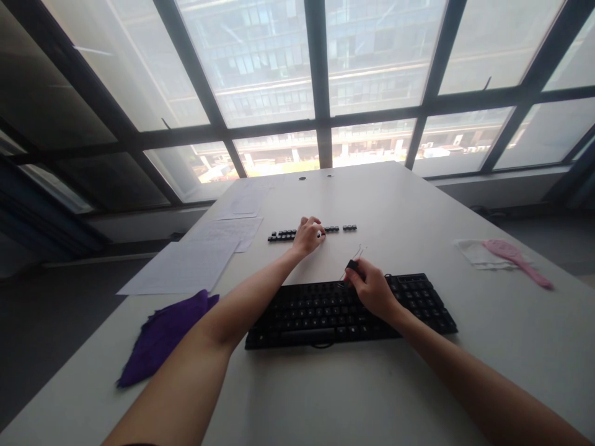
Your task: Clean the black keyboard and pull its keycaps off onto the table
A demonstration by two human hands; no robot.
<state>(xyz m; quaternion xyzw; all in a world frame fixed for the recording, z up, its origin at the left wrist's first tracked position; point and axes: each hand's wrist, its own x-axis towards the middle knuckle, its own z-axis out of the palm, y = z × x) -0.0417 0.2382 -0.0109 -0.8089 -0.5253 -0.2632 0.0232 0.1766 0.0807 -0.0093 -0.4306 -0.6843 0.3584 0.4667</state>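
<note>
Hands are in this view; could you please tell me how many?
2: the left hand at the row of black keycaps, the right hand over the keyboard, holding a small black-handled wire tool.

A person's arms, bare along the forearms, end in uncovered hands, the left hand [307, 238] and right hand [370, 287] both slim-fingered and narrow at the wrist. The left arm [232, 328] broadens past the elbow to a thin, dark, curved edge [136, 444], too cropped to identify as a sleeve. The right forearm [446, 353] tapers smoothly.
</note>
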